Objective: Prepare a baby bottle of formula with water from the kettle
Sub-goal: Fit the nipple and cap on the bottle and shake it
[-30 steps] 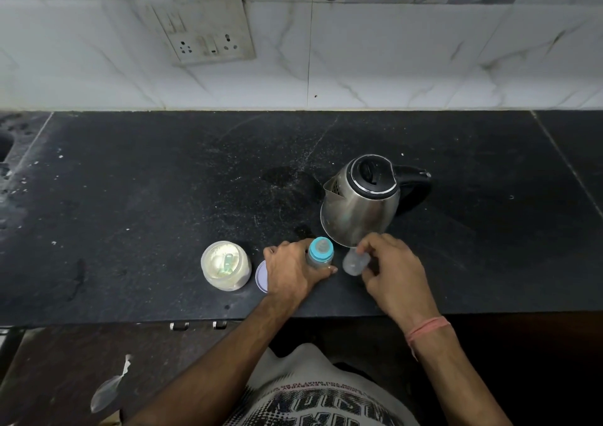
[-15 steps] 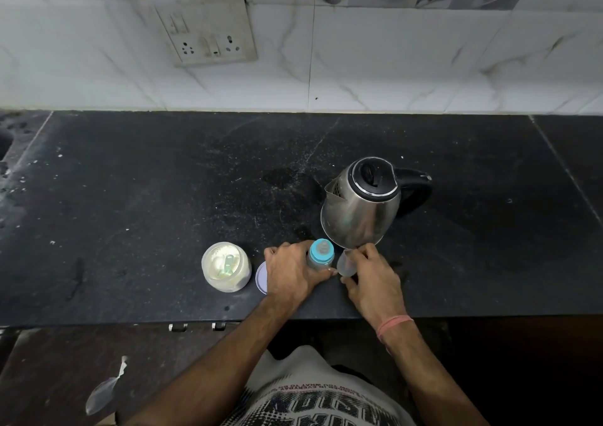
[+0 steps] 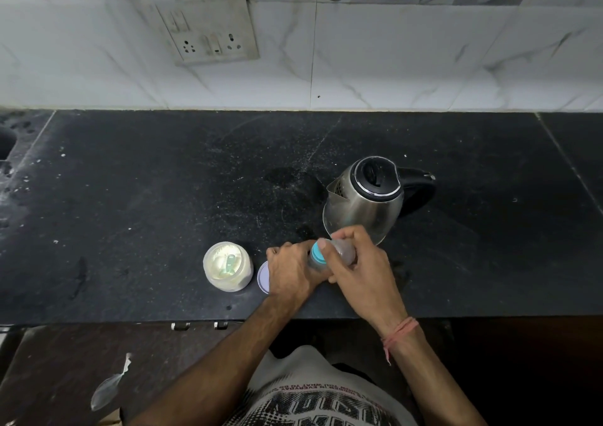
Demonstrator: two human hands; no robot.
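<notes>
Hands (image 3: pixel 295 272) (image 3: pixel 360 270) hide most of bottle (image 3: pixel 317 256) and clear cap (image 3: pixel 344 250).

Left hand (image 3: pixel 290 270) and right hand (image 3: pixel 362 270) meet side by side, fingers curled in a grip.

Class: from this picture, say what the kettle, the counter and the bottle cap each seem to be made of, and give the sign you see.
Kettle: brushed steel body, it shows soft reflections; lid and handle look like black plastic.
Counter: dark polished stone, probably granite, speckled with a seam line.
Bottle cap: clear, slightly cloudy plastic, see-through, held by the right hand.
</notes>
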